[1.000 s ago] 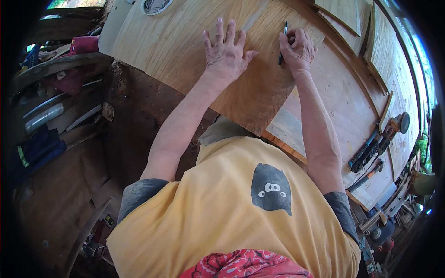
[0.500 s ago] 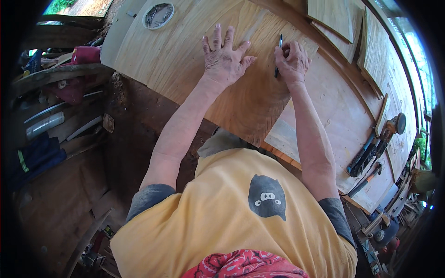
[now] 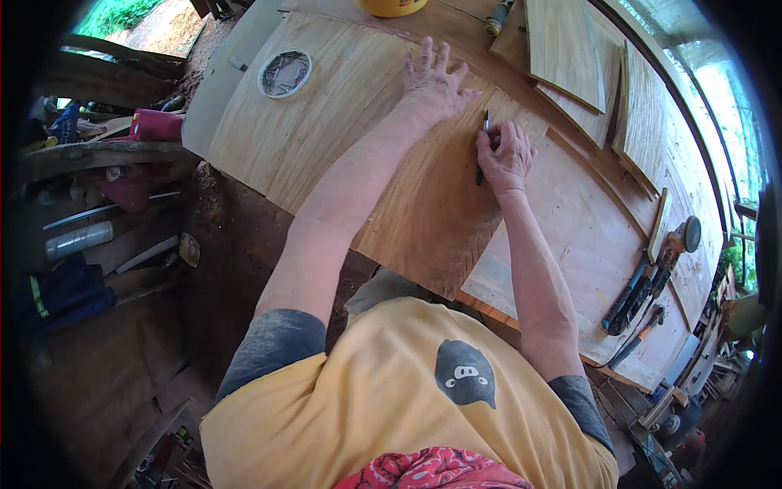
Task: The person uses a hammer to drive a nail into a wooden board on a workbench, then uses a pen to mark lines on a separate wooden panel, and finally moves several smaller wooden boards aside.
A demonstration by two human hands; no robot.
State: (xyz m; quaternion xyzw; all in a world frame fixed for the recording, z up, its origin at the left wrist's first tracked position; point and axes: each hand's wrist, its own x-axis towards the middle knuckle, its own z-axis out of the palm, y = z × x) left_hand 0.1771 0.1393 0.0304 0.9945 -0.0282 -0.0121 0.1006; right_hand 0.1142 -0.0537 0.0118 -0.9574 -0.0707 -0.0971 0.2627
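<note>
A wide, pale-brown wooden board (image 3: 326, 130) lies flat on the workbench, its grain running lengthwise. My left hand (image 3: 436, 88) rests on it toward the far side, fingers spread and nothing held. To the right, near the board's right end, my right hand (image 3: 507, 160) is closed around a slim dark pen (image 3: 486, 124). The pen stays close to the board's surface; whether its tip touches the wood cannot be made out. A shallow round white container (image 3: 261, 79) of nails sits on the board, left of my left hand.
Several loose boards (image 3: 562, 53) lie at the far right. An angle grinder (image 3: 672, 248) and a hammer (image 3: 637, 338) rest on the bench's right part. Part of a yellow tub (image 3: 391, 6) shows at the far edge. Left stands a cluttered shelf with a red cloth item (image 3: 155, 126).
My left hand has slid away from me and rightward across the board, fingers still spread. My right hand keeps the pen at nearly the same place. The view has tilted, revealing the yellow tub.
</note>
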